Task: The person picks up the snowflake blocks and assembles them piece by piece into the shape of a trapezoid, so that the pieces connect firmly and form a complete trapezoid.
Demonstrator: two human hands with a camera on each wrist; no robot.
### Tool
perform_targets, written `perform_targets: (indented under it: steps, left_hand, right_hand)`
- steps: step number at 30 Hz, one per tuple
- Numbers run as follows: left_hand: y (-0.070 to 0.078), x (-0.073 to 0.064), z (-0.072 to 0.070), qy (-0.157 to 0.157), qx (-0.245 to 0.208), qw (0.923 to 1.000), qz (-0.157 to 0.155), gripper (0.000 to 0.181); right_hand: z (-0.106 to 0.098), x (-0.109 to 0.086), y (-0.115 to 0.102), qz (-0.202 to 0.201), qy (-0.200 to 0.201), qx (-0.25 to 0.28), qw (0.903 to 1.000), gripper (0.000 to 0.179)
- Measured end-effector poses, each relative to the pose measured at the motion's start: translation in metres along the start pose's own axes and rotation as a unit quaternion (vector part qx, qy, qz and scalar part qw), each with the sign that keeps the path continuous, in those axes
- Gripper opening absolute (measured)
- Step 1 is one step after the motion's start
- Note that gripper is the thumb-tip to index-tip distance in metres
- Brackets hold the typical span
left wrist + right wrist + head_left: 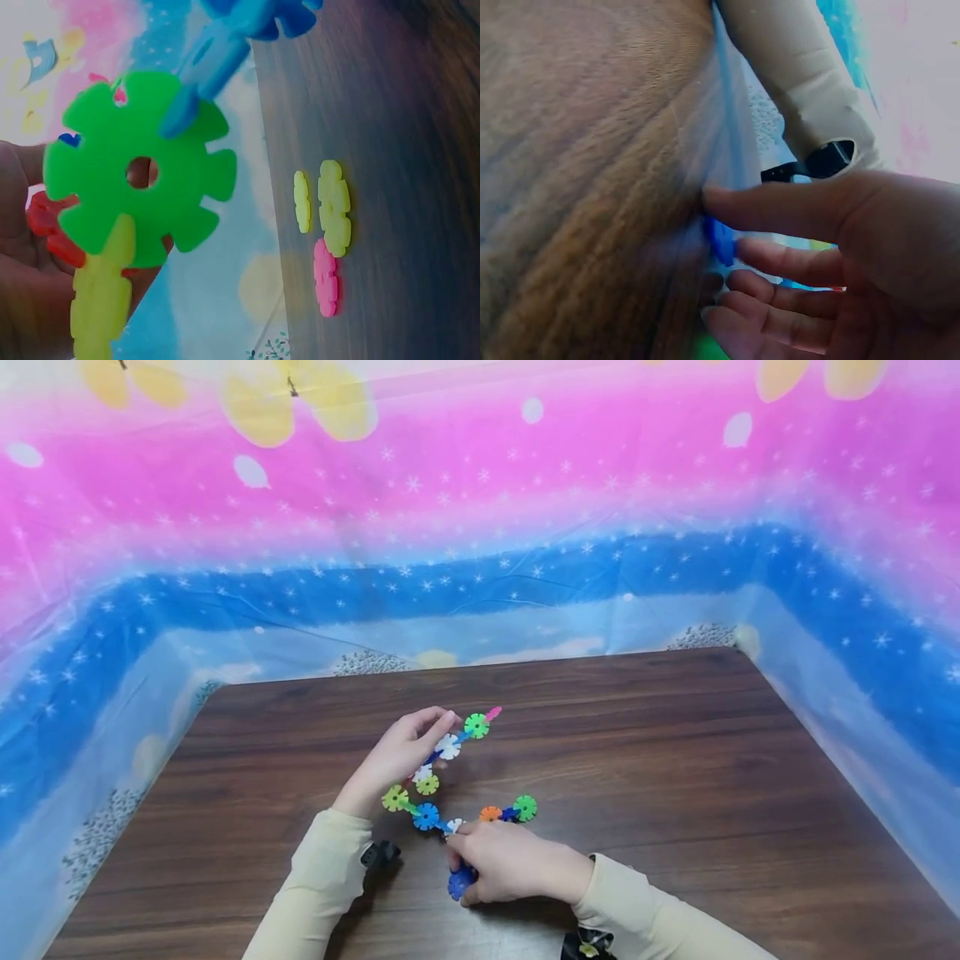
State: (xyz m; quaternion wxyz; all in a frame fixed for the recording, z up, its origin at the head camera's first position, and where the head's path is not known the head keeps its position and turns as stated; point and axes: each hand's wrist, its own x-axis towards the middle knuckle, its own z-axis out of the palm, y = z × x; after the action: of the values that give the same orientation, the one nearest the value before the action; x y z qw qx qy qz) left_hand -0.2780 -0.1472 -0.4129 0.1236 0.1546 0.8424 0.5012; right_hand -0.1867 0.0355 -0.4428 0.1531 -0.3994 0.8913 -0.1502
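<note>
A chain of slotted flower-shaped plastic discs (395, 798) curves across the table, in green, white, blue and yellow. My left hand (408, 743) holds its upper part, thumb and fingers around the pieces near a white disc (448, 746). A green disc (477, 725) and a pink disc (492, 713) stick out past those fingers. In the left wrist view, a large green disc (187, 172) joins a yellow one (101, 307). Nearer the front, my right hand (517, 862) pinches a dark blue disc (461, 883) low over the table. Its knuckles partly cover the chain.
Beyond the right hand are an orange disc (491, 813) and a green disc (526, 807) joined by a dark blue one. Yellow and pink discs (325, 277) show against the wooden table (675, 760) in the left wrist view. A printed cloth (480, 527) surrounds the table.
</note>
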Motion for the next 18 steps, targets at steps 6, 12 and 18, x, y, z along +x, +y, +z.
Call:
perform_targets:
  steps: [6, 12, 18]
  left_hand:
    - [0.0, -0.001, 0.0, -0.012, 0.024, 0.9996, 0.0, 0.047]
    - [0.003, -0.002, 0.003, -0.013, 0.046, 0.9986, 0.02, 0.047]
    - [0.012, -0.008, 0.007, -0.013, 0.077, 0.9961, 0.041, 0.052]
  right_hand:
    - [-0.014, -0.004, 0.016, -0.002, 0.065, 0.107, 0.9921, 0.02]
    - [-0.055, -0.017, 0.049, 0.032, 0.214, 0.249, 0.9441, 0.011]
    - [-0.083, -0.029, 0.077, 0.047, 0.347, 0.336, 0.8744, 0.014]
